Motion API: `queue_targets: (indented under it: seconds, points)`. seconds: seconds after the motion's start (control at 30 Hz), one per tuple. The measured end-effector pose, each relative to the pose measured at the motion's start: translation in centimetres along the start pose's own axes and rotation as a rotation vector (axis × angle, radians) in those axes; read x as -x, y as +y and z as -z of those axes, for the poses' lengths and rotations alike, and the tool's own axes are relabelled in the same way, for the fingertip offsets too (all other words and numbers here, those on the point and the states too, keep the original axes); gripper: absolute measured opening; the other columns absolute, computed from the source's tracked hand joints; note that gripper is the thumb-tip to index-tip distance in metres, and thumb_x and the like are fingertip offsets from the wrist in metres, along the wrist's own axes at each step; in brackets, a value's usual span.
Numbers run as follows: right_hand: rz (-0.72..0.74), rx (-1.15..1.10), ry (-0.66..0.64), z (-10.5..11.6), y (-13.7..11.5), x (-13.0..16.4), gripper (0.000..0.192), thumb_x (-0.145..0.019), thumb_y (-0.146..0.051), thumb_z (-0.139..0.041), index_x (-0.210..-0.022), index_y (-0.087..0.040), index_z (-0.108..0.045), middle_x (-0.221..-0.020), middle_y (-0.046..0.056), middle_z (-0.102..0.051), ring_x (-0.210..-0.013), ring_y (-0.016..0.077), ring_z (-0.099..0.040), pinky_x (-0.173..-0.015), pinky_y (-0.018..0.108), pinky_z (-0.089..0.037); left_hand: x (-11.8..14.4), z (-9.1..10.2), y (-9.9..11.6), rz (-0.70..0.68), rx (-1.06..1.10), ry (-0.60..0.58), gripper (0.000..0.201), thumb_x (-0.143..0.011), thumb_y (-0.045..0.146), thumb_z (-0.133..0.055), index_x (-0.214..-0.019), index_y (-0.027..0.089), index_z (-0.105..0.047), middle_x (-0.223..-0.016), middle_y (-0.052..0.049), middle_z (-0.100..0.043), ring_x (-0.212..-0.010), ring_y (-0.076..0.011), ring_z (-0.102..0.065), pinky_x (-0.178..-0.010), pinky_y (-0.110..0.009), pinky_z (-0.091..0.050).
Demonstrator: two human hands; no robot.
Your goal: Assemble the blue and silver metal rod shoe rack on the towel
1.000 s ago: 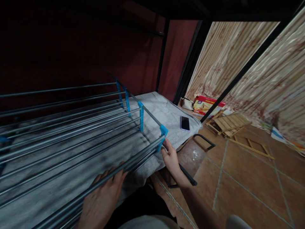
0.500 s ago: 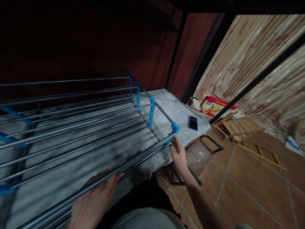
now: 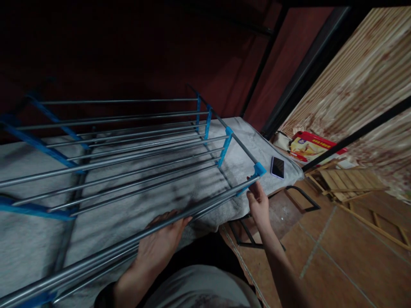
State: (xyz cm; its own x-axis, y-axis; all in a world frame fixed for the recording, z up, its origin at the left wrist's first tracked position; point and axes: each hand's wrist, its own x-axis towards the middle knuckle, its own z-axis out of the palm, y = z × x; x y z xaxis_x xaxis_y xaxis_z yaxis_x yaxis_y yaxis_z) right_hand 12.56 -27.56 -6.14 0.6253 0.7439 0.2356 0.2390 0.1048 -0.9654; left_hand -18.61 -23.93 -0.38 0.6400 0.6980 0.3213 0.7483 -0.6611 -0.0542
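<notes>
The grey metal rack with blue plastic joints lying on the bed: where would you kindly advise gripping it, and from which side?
Probably by the nearest long bar of the grey metal rack, from the near edge, as the left hand does mid-bar. The right hand sits by the blue corner joint, where bars meet. The bars are thin enough for fingers to wrap, and the far side lies against a dark wall.

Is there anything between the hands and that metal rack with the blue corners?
Nothing visible. The left hand reaches up under the front bars of the grey metal rack with blue plastic joints, fingers curling around them, and the right hand touches its front right corner.
</notes>
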Motion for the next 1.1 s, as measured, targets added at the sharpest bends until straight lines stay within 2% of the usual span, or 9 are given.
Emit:
queue_targets:
  seconds: [0.13, 0.27, 0.43, 0.53, 0.73, 0.87, 0.97, 1.03, 1.1]
  points:
    - [-0.003, -0.002, 0.026, -0.4, -0.5, 0.0, 0.057, -0.075, -0.022, -0.057, -0.132, -0.022, -0.058, -0.133, 0.008, -0.061, -0.125, 0.0255, -0.055, -0.114, 0.050, -0.034, 0.2, -0.1, -0.2, -0.028, 0.039, 0.013, 0.025, -0.098, 0.032, -0.045, -0.098, 0.024, -0.069, -0.086, -0.006, -0.070, -0.079, -0.0209, -0.067, -0.074, -0.032, -0.051]
    - [0.004, -0.003, 0.050, -0.7, -1.0, 0.0, 0.057, -0.074, -0.022, -0.055, -0.131, -0.021, -0.058, -0.134, 0.007, -0.060, -0.126, 0.0251, -0.054, -0.114, 0.049, -0.035, 0.1, 0.3, -0.4, -0.035, 0.065, -0.026, 0.027, -0.099, 0.030, -0.042, -0.099, 0.024, -0.069, -0.086, -0.008, -0.071, -0.082, -0.0223, -0.068, -0.076, -0.034, -0.051]
    - [0.018, 0.028, 0.062, -0.7, -0.9, -0.3, 0.056, -0.073, -0.021, -0.055, -0.129, -0.022, -0.060, -0.132, 0.005, -0.062, -0.123, 0.0241, -0.056, -0.112, 0.046, -0.038, -0.5, 0.6, -1.0, -0.098, 0.058, -0.017, 0.026, -0.098, 0.032, -0.043, -0.097, 0.022, -0.067, -0.084, -0.008, -0.070, -0.074, -0.0228, -0.066, -0.071, -0.035, -0.050]
    - [0.049, 0.014, 0.079, -0.7, -0.7, -0.5, 0.055, -0.073, -0.019, -0.054, -0.127, -0.021, -0.061, -0.131, 0.005, -0.062, -0.121, 0.0238, -0.057, -0.111, 0.045, -0.039, -1.0, 1.0, -1.1, -0.122, 0.067, 0.045, 0.024, -0.098, 0.032, -0.046, -0.095, 0.021, -0.067, -0.086, -0.008, -0.070, -0.074, -0.0224, -0.065, -0.070, -0.035, -0.049]
    - [0.067, 0.012, 0.106, -1.1, -0.1, -0.6, 0.060, -0.069, -0.016, -0.052, -0.129, -0.022, -0.061, -0.128, 0.003, -0.064, -0.121, 0.0235, -0.058, -0.113, 0.046, -0.037, -1.2, 1.5, -0.3, -0.103, -0.040, 0.157, 0.029, -0.098, 0.033, -0.046, -0.089, 0.017, -0.068, -0.073, -0.009, -0.066, -0.069, -0.0231, -0.063, -0.065, -0.035, -0.047]
    - [0.077, 0.024, 0.111, -1.2, 0.3, -0.7, 0.061, -0.069, -0.015, -0.051, -0.129, -0.021, -0.061, -0.129, 0.003, -0.064, -0.122, 0.0231, -0.057, -0.113, 0.045, -0.037, -0.5, 0.9, -0.1, -0.124, -0.074, 0.134, 0.029, -0.099, 0.033, -0.044, -0.090, 0.019, -0.068, -0.065, -0.007, -0.064, -0.065, -0.0210, -0.062, -0.058, -0.031, -0.042]
    - [0.066, 0.025, 0.125, -1.2, 0.3, -0.7, 0.060, -0.069, -0.015, -0.051, -0.128, -0.022, -0.061, -0.128, 0.003, -0.065, -0.122, 0.0229, -0.057, -0.113, 0.045, -0.037, 0.1, 0.2, -0.1, -0.098, -0.135, 0.118, 0.026, -0.098, 0.034, -0.046, -0.096, 0.020, -0.068, -0.057, -0.003, -0.059, -0.053, -0.0181, -0.057, -0.049, -0.029, -0.035]
    - [0.061, 0.034, 0.128, -1.1, 0.2, -0.7, 0.061, -0.069, -0.015, -0.051, -0.128, -0.022, -0.061, -0.129, 0.003, -0.064, -0.122, 0.0230, -0.057, -0.112, 0.045, -0.038, 0.1, 0.2, -0.1, -0.097, -0.140, 0.106, 0.025, -0.098, 0.033, -0.046, -0.100, 0.020, -0.067, -0.058, -0.002, -0.060, -0.049, -0.0169, -0.055, -0.048, -0.029, -0.033]
    - [0.068, 0.039, 0.120, -1.1, 0.1, -0.6, 0.061, -0.068, -0.015, -0.051, -0.128, -0.022, -0.061, -0.129, 0.003, -0.064, -0.121, 0.0229, -0.058, -0.112, 0.045, -0.038, -0.2, 0.5, -0.2, -0.107, -0.087, 0.097, 0.027, -0.099, 0.032, -0.045, -0.094, 0.019, -0.068, -0.062, -0.004, -0.062, -0.053, -0.0178, -0.057, -0.051, -0.030, -0.036]
